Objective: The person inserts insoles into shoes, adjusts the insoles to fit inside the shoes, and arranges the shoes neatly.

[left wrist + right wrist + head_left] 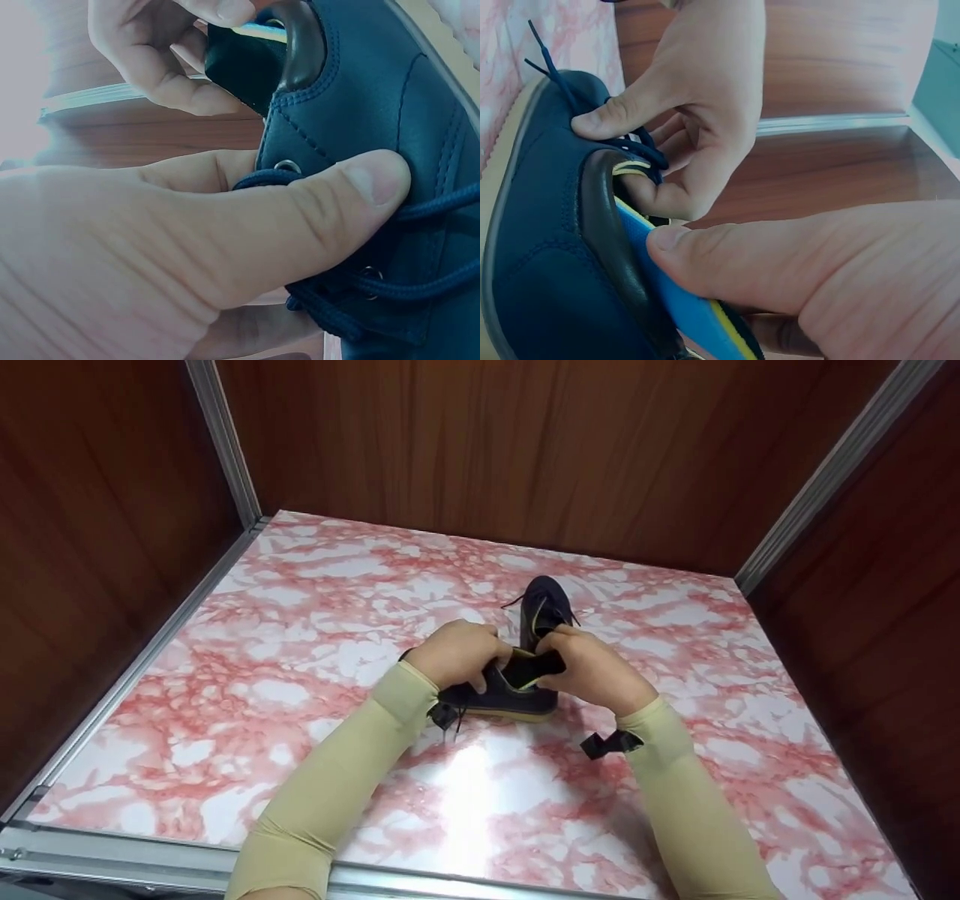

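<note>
A dark navy lace-up shoe (517, 703) with a tan sole lies on the table, toe to the left. My left hand (457, 652) grips it at the lacing; the thumb presses the outer side and a finger reaches into the opening, as the right wrist view shows. My right hand (592, 667) is at the heel end and pinches a blue insole (679, 296) with a yellow edge. That insole sits partly inside the shoe, its rear end sticking out of the opening. Its dark underside shows in the left wrist view. Loose laces (442, 202) hang beside the left thumb.
Just behind stands a second dark shoe (541, 589), toe pointing away, its laces loose. The tabletop (300, 750) has a red and white marbled pattern. Brown wood-look panels (480, 450) close off the back and sides, with metal rails (232, 442) at the corners.
</note>
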Demonstrator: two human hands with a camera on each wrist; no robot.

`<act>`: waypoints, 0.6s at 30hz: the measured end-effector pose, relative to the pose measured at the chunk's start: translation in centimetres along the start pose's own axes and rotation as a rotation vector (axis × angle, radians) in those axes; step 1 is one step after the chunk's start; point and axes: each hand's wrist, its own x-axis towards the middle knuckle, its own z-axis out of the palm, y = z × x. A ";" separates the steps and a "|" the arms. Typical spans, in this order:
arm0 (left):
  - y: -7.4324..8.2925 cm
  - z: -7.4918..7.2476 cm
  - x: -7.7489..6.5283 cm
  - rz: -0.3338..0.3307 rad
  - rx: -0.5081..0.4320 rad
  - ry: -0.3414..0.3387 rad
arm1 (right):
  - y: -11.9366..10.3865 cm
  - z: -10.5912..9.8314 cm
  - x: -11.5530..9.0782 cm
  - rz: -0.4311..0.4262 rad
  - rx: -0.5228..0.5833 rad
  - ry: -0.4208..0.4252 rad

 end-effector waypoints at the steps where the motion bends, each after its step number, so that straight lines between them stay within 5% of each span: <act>1: 0.0 0.0 0.0 -0.002 -0.002 -0.002 | 0.0 0.1 0.0 -0.002 -0.001 -0.002; 18: 0.0 0.3 0.1 0.006 0.011 0.010 | 0.0 1.1 0.4 -0.032 -0.021 -0.007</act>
